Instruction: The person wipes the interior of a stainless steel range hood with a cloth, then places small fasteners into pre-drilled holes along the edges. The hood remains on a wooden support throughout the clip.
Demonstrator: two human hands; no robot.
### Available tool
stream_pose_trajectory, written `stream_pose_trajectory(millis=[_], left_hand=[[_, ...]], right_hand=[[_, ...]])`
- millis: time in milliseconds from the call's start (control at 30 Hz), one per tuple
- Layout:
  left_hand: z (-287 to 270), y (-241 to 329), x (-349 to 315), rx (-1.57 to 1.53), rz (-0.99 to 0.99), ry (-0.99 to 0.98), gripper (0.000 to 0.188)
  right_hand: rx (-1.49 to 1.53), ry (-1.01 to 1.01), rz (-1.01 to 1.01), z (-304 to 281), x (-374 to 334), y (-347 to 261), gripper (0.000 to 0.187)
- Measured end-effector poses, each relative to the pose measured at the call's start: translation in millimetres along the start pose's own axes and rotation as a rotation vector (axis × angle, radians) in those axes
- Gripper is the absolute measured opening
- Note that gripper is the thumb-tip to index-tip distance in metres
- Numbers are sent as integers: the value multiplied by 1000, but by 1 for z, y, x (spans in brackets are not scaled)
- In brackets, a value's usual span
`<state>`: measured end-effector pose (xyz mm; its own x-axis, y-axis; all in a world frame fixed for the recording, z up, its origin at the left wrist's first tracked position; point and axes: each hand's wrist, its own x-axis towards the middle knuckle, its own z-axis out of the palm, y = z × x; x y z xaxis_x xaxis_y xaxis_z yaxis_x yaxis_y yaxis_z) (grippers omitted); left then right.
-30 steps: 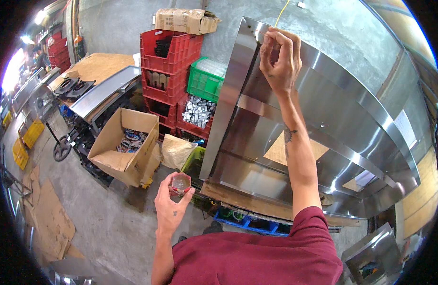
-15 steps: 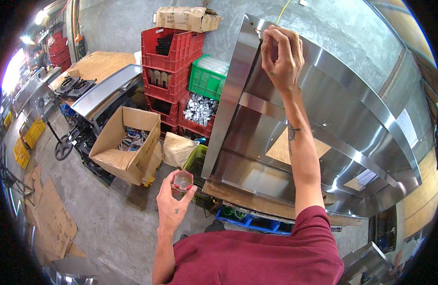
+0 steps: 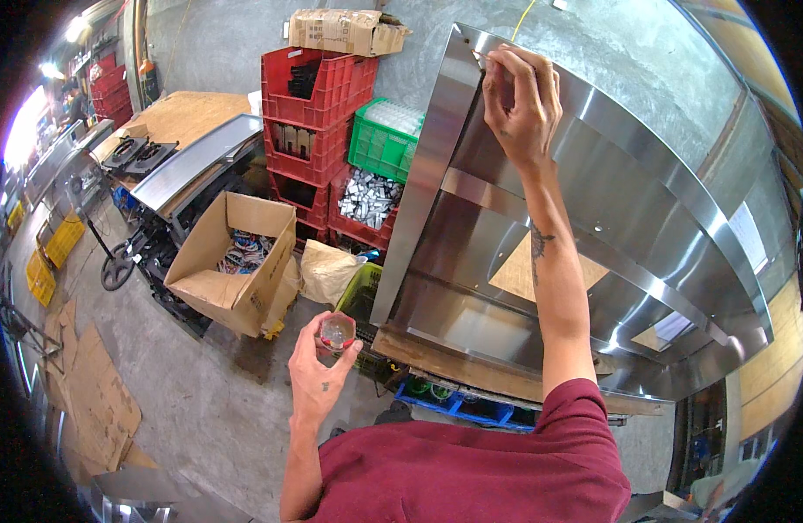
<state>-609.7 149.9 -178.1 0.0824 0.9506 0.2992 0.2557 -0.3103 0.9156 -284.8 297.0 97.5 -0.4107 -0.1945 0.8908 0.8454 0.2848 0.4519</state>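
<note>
My left hand (image 3: 318,376) grips a small round cup (image 3: 338,328), clear-looking with red about its edge; thumb and fingers curl around its sides. What lies inside is too small to make out. My right hand (image 3: 525,109) reaches up to the top left corner of a large stainless steel panel (image 3: 554,131) with a raised rim, crossbars and cut-out openings. Its fingers are pinched together at that corner. A small thin thing seems to show at the fingertips, but I cannot tell what it is. The panel leans tilted above a wooden board (image 3: 454,357).
Left of the panel stand stacked red crates (image 3: 307,118), a green crate (image 3: 379,144) and a cardboard box (image 3: 231,266) of wires. Blue bins (image 3: 471,410) sit beneath the board. A pedestal fan (image 3: 92,227) and a plywood-topped table (image 3: 188,113) are farther left.
My right hand has barely shifted and stays pinched at the panel's corner. The left hand keeps the cup at the same place. The view has moved very slightly.
</note>
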Motion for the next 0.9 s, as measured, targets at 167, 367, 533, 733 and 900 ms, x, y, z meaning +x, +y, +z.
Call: stream_pose_trajectory(millis=[167,367,533,733,900], left_hand=[[1,-2,0,-21,3,5,61],[1,-3,-2,-4,10,3,61],[0,-1,-2,17,-15,-1,62],[-1,-4,-12,-18,-56,-6,62],[-1,-6,-14,-20,-14,5,62]], right_hand=[[-8,-11,-8,-1,1,1,30],[5,-3,-1,1,0,0,27],[8,-13,9,1,0,0,27],[17,-15,16,-3,-3,-6,26],[23,-34,22,-3,-5,-7,25]])
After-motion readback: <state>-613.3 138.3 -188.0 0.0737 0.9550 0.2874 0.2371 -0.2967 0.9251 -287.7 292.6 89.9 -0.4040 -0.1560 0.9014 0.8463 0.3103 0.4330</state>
